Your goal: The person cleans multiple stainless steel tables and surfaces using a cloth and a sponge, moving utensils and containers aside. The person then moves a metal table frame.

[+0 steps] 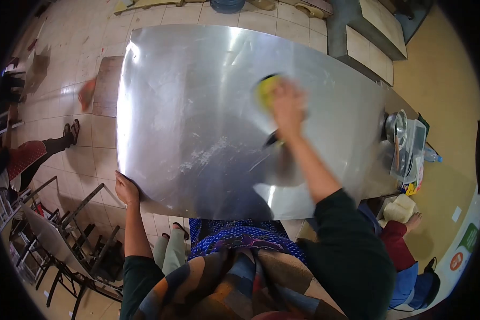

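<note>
A large shiny metal tabletop [165, 101] spreads out in front of me, with whitish scuffs and smears near its middle. My right hand [289, 106] is blurred by motion and presses a yellow sponge [265, 92] with a dark edge onto the metal, right of centre. The sponge is partly hidden under the fingers. At the near left corner, my left hand [126, 189] is closed around the table's edge, its fingertips partly out of sight. A dark reflection of the right arm shows on the metal below it.
At the right end stand a metal bowl [396, 127] and a clear plastic container [410, 152], beside a plastic bottle [432, 155]. A person's sleeve [397, 242] is at lower right. Another person's leg [56, 144] extends from the left, above stacked metal-framed furniture [72, 234].
</note>
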The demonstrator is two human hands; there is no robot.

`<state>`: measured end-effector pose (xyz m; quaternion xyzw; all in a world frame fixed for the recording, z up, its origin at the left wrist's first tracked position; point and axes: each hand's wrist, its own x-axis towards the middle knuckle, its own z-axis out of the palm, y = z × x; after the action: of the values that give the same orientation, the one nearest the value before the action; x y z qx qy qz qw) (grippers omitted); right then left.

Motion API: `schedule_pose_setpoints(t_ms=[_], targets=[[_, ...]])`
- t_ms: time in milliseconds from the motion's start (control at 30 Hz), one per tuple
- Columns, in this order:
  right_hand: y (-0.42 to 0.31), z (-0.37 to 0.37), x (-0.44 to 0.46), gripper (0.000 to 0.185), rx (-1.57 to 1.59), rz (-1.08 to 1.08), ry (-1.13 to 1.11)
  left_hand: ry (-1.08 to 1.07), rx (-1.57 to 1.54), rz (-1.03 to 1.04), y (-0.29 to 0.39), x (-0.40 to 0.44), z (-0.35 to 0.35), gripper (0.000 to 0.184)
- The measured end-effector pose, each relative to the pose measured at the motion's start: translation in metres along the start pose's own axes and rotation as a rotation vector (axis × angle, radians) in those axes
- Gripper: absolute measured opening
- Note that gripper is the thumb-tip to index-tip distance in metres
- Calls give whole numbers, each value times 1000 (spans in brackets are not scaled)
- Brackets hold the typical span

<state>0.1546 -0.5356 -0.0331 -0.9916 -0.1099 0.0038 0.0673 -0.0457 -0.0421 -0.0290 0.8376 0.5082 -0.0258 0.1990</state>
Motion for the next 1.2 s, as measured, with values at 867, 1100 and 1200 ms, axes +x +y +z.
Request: schedule_pose_setpoints(t_ms=[867,1100,1200], targets=[[-118,-18,-5,54,-369,-194,-44,50,16,35,13,-10,-10,64],[-192,-13,-88,48,265,-1009,-417,38,-16,57,18,-10,-20,60],[-153,-1,52,41,-110,-463,82,84,-26,76,11,-10,-14,59]])
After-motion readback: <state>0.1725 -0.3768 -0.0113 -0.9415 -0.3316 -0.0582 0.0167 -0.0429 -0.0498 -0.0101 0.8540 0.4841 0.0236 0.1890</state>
